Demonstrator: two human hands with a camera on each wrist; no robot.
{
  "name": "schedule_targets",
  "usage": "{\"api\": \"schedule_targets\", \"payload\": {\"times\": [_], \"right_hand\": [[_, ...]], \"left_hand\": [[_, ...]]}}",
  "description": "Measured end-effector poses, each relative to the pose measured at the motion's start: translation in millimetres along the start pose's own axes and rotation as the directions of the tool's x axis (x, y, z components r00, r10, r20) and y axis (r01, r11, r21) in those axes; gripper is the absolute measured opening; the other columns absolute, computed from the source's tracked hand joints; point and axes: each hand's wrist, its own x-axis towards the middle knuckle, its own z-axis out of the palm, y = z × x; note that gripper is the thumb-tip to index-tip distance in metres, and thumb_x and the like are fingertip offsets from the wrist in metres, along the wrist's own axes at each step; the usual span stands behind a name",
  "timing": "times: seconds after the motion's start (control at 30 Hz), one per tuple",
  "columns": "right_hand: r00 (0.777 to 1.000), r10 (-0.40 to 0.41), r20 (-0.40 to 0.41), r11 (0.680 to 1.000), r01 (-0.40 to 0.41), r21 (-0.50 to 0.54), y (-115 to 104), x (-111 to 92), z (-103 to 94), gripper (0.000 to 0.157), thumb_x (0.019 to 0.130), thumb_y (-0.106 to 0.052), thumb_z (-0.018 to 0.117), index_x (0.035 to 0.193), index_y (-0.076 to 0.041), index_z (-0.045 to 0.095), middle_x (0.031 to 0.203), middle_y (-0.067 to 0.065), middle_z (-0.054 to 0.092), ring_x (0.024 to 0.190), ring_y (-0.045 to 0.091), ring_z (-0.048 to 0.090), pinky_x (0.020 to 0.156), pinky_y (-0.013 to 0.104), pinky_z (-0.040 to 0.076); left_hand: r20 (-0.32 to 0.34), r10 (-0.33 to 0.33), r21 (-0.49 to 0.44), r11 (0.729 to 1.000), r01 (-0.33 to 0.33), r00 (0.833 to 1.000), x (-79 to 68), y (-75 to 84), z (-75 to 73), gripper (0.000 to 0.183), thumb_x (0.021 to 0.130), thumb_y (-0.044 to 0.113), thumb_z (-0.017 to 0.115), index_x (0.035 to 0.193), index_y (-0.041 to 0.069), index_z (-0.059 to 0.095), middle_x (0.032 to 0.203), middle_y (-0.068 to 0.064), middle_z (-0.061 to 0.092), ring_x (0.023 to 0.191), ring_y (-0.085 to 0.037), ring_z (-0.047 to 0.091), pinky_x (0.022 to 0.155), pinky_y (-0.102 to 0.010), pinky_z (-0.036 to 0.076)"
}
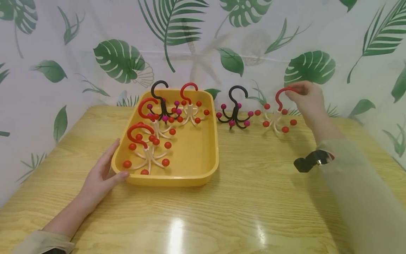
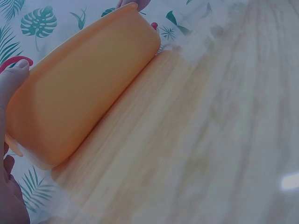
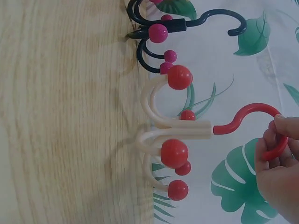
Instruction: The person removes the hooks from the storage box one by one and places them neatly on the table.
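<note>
The pale hanger (image 3: pixel 191 129) stood upright near the back of the table (image 1: pixel 253 204), right of the black hanger (image 1: pixel 235 114). My right hand (image 1: pixel 305 100) pinched its red hook (image 3: pixel 243 111), likely to avoid the splayed arms; my left hand (image 1: pixel 99 178) gripped the yellow tray's (image 1: pixel 172 181) near-left corner, presumably for steadiness.
</note>
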Motion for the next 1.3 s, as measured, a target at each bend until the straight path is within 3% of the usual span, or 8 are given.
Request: {"api": "schedule_targets", "payload": {"times": [0.3,0.57,0.77,0.9,1.0,1.17,1.3], "right_hand": [[0.999,0.050,0.015,0.998,-0.049,-0.026,5.7,5.9,3.8,0.036,0.095,-0.024,0.060,0.128,-0.011,0.056,0.105,-0.007,0.055,0.101,0.012,0.050,0.095,0.030,0.042],[0.999,0.034,0.007,0.995,-0.033,-0.090,10.7,4.9,7.2,0.037,0.096,-0.024,0.058,0.130,-0.009,0.054,0.110,-0.002,0.056,0.105,0.017,0.051,0.094,0.031,0.044],[0.999,0.028,0.041,0.994,-0.023,-0.110,9.8,4.1,9.4,0.052,0.095,-0.029,0.058,0.139,-0.007,0.043,0.134,0.011,0.046,0.121,0.027,0.042,0.104,0.037,0.038],[0.997,-0.041,-0.067,0.999,0.039,-0.031,3.4,4.3,10.8,0.061,0.091,-0.029,0.065,0.143,-0.012,0.038,0.146,0.007,0.034,0.135,0.020,0.027,0.112,0.031,0.023],[0.978,-0.137,-0.156,0.990,0.139,0.001,-9.5,3.7,15.3,0.060,0.088,-0.027,0.069,0.140,-0.017,0.042,0.145,-0.001,0.032,0.135,0.011,0.024,0.110,0.022,0.019],[0.939,-0.313,-0.140,0.949,0.315,-0.005,-41.7,-2.2,30.8,0.054,0.087,-0.025,0.070,0.135,-0.017,0.047,0.142,-0.006,0.035,0.129,0.005,0.027,0.105,0.020,0.022],[0.930,-0.362,-0.071,0.930,0.365,0.045,-69.3,-11.2,47.5,0.055,0.087,-0.022,0.069,0.136,-0.016,0.045,0.141,-0.004,0.036,0.129,0.008,0.029,0.104,0.017,0.024]], "left_hand": [[0.004,0.001,-0.001,1.000,-0.001,1.000,0.1,1.4,-0.4,0.081,0.091,0.008,0.064,0.154,0.025,0.017,0.159,0.002,0.011,0.145,-0.017,0.005,0.112,-0.054,0.014],[-0.001,-0.003,-0.013,1.000,0.003,1.000,0.5,1.6,-0.3,0.081,0.090,0.008,0.065,0.154,0.025,0.017,0.159,0.002,0.011,0.145,-0.017,0.005,0.113,-0.054,0.011],[0.003,-0.011,-0.013,1.000,0.011,1.000,0.6,1.0,-0.5,0.081,0.091,0.008,0.065,0.154,0.026,0.017,0.159,0.003,0.010,0.145,-0.017,0.005,0.111,-0.055,0.014],[0.003,-0.008,0.001,1.000,0.008,1.000,0.3,0.5,-0.4,0.082,0.090,0.008,0.065,0.154,0.027,0.017,0.159,0.003,0.010,0.145,-0.017,0.006,0.113,-0.051,0.015],[0.002,-0.007,0.008,1.000,0.007,1.000,0.0,0.3,-0.4,0.082,0.090,0.008,0.065,0.154,0.027,0.017,0.159,0.003,0.010,0.145,-0.017,0.006,0.113,-0.048,0.015],[0.001,-0.012,0.008,1.000,0.012,1.000,0.8,-0.3,-0.4,0.082,0.091,0.009,0.065,0.154,0.027,0.016,0.159,0.004,0.010,0.145,-0.017,0.005,0.112,-0.055,0.013],[0.000,-0.008,0.008,1.000,0.008,1.000,1.0,-1.3,-0.1,0.082,0.090,0.009,0.065,0.154,0.026,0.016,0.159,0.003,0.011,0.145,-0.018,0.005,0.112,-0.055,0.010]]}}
